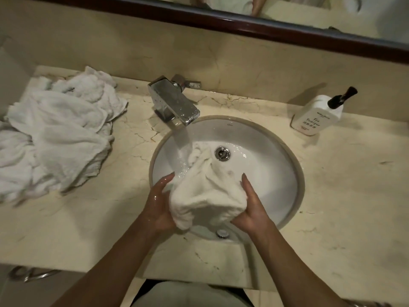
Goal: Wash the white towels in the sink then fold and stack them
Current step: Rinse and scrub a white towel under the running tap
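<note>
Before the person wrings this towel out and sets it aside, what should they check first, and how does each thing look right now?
1. Both hands on the towel: ok, left hand and right hand hold it at its sides.
2. Towel over the sink: ok.
3. Towel fully wet: cannot tell; water from the tap hits only its far end.
4. Tap off: not ok, water is running.
5. Drain uncovered: ok, towel lies beside it.
6. Room on the counter: ok on the right; the towel pile fills the left.
</note>
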Demonstrator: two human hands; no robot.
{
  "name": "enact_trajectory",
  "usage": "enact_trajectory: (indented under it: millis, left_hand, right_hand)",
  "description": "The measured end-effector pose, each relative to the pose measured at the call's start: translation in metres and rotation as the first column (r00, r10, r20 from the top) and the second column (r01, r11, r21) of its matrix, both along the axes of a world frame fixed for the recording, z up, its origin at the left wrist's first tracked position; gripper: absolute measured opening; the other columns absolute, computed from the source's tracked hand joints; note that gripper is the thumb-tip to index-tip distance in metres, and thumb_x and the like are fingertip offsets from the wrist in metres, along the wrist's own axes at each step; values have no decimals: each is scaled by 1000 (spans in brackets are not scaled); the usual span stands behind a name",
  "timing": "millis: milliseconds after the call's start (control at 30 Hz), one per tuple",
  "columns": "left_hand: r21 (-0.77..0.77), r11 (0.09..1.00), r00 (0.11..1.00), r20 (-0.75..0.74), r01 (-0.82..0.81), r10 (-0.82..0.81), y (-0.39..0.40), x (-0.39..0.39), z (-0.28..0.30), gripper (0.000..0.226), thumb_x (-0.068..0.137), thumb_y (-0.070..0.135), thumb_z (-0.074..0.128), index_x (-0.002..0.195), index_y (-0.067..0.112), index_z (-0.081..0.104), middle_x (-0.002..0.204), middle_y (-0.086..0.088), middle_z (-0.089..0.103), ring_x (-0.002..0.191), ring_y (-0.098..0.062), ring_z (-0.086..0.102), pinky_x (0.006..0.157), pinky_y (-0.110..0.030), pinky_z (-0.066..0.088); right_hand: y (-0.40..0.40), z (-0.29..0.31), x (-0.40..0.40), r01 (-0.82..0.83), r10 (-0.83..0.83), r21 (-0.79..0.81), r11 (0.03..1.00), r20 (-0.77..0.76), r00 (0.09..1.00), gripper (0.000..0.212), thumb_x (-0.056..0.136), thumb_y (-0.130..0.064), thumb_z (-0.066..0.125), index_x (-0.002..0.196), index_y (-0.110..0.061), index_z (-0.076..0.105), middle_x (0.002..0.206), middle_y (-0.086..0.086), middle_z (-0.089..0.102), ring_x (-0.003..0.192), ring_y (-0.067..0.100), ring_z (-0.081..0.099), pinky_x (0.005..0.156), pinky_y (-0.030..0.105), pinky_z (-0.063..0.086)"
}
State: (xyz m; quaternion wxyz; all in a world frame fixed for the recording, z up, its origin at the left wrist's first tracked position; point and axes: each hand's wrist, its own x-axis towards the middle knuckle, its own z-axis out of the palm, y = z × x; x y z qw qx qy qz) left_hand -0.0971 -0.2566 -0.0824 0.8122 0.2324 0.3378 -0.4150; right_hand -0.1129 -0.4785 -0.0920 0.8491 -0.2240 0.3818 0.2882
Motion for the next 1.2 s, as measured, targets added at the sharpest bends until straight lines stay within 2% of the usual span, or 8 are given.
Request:
enact_trajectory:
  millis: [167,233,367,533,633,800,1033,1200]
  left_hand:
    - [286,957,992,99,51,-82,-20,5,4,43,97,25,57,131,1,61,128,-22,64,119,-36,61,107,-49,45]
    - [510,860,987,146,-13,-72,-14,5,-5,39,94,22,65,125,-1,63,116,-23,70,110,-37,67,105,-55,46]
    - [644,755,991,113,-123,65,-3,9,-15,57,79,40,81,117,0,68,109,-23,72,101,-37,70,97,-55,52]
    - [613,762,972,46,-208,228,-11,16,-6,67,82,56,63,130,10,58,118,-13,68,102,-34,68,91,-50,55]
    - [758,645,992,126,-92,-6,-41,15,10,33,91,36,63,109,9,69,95,-15,74,83,-31,71,65,-33,59]
    - [834,550,960,126,34,-250,-62,6,20,30,97,38,54,88,13,70,76,-7,74,74,-25,72,76,-36,60]
    - [912,408,950,169,-51,-261,-45,33,15,36,100,36,47,103,8,69,94,-11,73,85,-27,69,84,-40,58]
    - [948,318,833,199,-29,-517,-67,20,20,40,97,41,46,97,11,71,90,-5,74,86,-24,69,82,-36,57]
  right_hand:
    - [13,-2,7,24,41,-361,932,171,984,41,100,-20,59,127,10,55,128,32,61,122,40,60,110,51,44]
    - [8,-4,10,76,-1,-435,897,171,985,24,98,-14,59,106,9,59,107,29,68,100,37,70,83,43,58]
    - [-3,-5,13,99,-58,-384,918,116,992,64,77,-17,63,133,13,51,122,28,65,100,40,67,61,32,53]
    - [-12,6,18,174,-175,-213,961,15,985,31,82,-25,63,102,-3,68,96,17,71,80,32,62,75,35,43]
    - [38,17,15,-93,87,-311,946,-33,996,40,92,-47,60,106,-11,73,98,16,71,76,32,57,62,32,37]
    - [85,9,28,-174,356,-783,597,65,932,25,103,-22,48,94,-12,69,89,8,74,83,22,72,73,30,55]
    - [107,17,21,-268,423,-702,660,52,905,36,104,-26,44,74,-15,62,56,-4,64,48,10,61,53,28,46]
    - [96,10,35,-140,213,-662,736,30,977,21,102,-21,46,95,-10,62,83,9,67,69,20,65,64,32,54]
